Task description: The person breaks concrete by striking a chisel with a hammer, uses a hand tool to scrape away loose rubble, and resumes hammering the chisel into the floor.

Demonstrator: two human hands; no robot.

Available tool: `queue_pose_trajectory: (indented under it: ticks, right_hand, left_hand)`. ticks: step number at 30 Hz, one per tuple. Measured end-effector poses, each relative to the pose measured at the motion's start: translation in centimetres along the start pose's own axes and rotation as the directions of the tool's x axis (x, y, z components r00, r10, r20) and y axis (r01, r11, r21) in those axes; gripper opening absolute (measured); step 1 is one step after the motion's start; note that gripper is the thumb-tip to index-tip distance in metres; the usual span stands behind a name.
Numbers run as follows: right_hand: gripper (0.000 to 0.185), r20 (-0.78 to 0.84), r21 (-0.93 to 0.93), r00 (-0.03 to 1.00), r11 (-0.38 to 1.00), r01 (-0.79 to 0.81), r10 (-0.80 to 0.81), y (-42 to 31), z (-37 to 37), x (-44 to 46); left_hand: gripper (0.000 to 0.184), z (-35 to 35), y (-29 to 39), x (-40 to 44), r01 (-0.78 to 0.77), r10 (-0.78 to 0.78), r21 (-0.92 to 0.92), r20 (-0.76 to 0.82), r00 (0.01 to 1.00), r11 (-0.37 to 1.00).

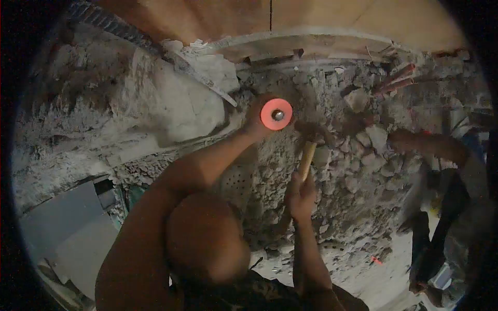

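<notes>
My left hand (255,120) is wrapped round a chisel below its round pink-red hand guard (267,118). The chisel's metal striking end (278,115) faces up through the guard's middle, and its lower part is hidden. In my right hand (302,198) is a hammer, gripped by its light wooden handle (307,159). The dark hammer head (312,133) is blurred and lies just right of and below the guard, apart from it in this view. Broken stone and dirt lie beneath both tools.
Rubble (368,155) spreads across the right and middle. A large pale stone slab (176,103) lies left, a grey board (67,212) at lower left. Reddish pipes (397,80) stick out at upper right. A co-worker's arm (436,145) reaches in from the right.
</notes>
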State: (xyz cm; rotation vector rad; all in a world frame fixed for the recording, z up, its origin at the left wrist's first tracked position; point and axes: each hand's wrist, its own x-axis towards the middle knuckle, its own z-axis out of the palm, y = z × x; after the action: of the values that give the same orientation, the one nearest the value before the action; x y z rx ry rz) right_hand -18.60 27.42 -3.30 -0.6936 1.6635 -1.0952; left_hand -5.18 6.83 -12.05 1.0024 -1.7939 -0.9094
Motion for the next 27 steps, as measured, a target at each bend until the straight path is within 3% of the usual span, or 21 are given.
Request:
queue_pose_trajectory:
  ticks: [1,3,5,7,12,13,14,15,17,18,19,20,21,23,24,25,26,27]
  right_hand:
    - [0.023,0.006,-0.006,1.0,1.0,0.002,-0.002,-1.5,-0.1,0.2]
    - [0.02,-0.01,0.229,0.995,0.968,0.101,-0.101,-3.6,-0.4,0.6]
    - [0.024,0.148,0.657,0.974,0.753,0.035,-0.174,-4.3,-2.6,1.6]
    - [0.029,0.163,0.685,0.971,0.728,0.015,-0.174,-6.4,-3.3,1.8]
    - [0.052,0.156,0.816,0.967,0.578,-0.01,-0.203,-10.6,-2.2,3.0]
    - [0.045,0.221,0.509,0.956,0.859,0.056,-0.193,-8.8,-0.7,4.2]
    - [0.039,0.274,0.113,0.949,0.985,0.13,-0.157,-6.8,0.7,5.2]
    - [0.033,0.306,-0.301,0.947,0.933,0.196,-0.1,-6.3,1.3,5.5]
    - [0.031,0.252,-0.294,0.95,0.921,0.257,-0.185,-6.5,0.9,5.2]
    - [0.03,0.198,-0.296,0.949,0.909,0.295,-0.244,-6.7,0.6,4.7]
    - [0.03,0.189,-0.303,0.955,0.912,0.278,-0.229,-7.0,-0.2,4.2]
    - [0.031,0.191,-0.118,0.948,0.953,0.281,-0.256,-9.2,-0.5,4.3]
    - [0.032,0.19,0.069,0.94,0.959,0.275,-0.283,-11.5,-0.6,4.2]
    - [0.032,0.127,0.268,0.861,0.853,0.448,-0.493,-15.7,-0.9,3.3]
    - [0.032,0.133,0.26,0.862,0.856,0.447,-0.49,-17.5,-0.8,2.8]
    - [0.032,0.08,0.523,0.859,0.755,0.395,-0.506,-19.3,-0.6,2.4]
    - [0.032,0.025,0.743,0.862,0.587,0.323,-0.506,-20.2,-0.4,2.3]
    - [0.032,0.027,0.738,0.86,0.591,0.327,-0.509,-18.3,-0.4,4.1]
  left_hand:
    - [0.039,0.0,0.5,0.9,-0.009,0.01,0.08,-0.019,1.0,0.997]
    - [0.039,0.4,1.1,2.3,0.013,-0.01,0.026,-0.1,0.995,1.0]
    - [0.039,0.0,1.5,3.7,0.034,-0.038,-0.026,-0.183,0.982,0.999]
    - [0.039,-1.1,2.0,5.0,-0.055,0.062,0.047,-0.146,0.987,0.997]
    - [0.026,-1.5,1.9,5.7,-0.007,0.003,-0.012,-0.272,0.962,1.0]
    - [0.024,-1.8,2.6,5.8,0.038,-0.051,-0.059,-0.23,0.972,0.998]
    - [0.023,-1.9,3.2,5.9,0.086,-0.104,-0.105,-0.185,0.977,0.991]
    - [0.023,-1.3,1.8,5.8,0.086,-0.106,-0.107,-0.189,0.976,0.99]
    - [0.027,-1.0,-0.3,7.5,-0.145,0.084,-0.456,-0.152,0.985,0.878]
    - [0.029,-1.3,-0.7,7.0,0.028,-0.061,-0.394,-0.072,0.996,0.919]
    - [0.029,-0.7,-0.9,6.3,0.042,-0.073,-0.403,-0.061,0.995,0.914]
    - [0.029,-0.8,-0.4,7.0,-0.06,0.038,-0.126,-0.164,0.986,0.99]
    - [0.028,-0.9,0.0,7.5,-0.135,0.172,0.167,-0.233,0.957,0.977]
    - [0.029,-1.1,0.3,7.4,-0.069,0.088,0.09,-0.222,0.971,0.994]
    - [0.029,-1.4,0.7,7.5,-0.11,0.125,0.067,-0.274,0.953,0.992]
    - [0.03,-1.9,0.9,7.8,-0.155,0.163,0.05,-0.327,0.931,0.987]
    - [0.03,-2.1,-1.0,8.0,-0.191,0.19,0.025,-0.278,0.941,0.981]
    - [0.03,-2.3,-0.6,7.9,-0.193,0.191,0.02,-0.285,0.939,0.981]
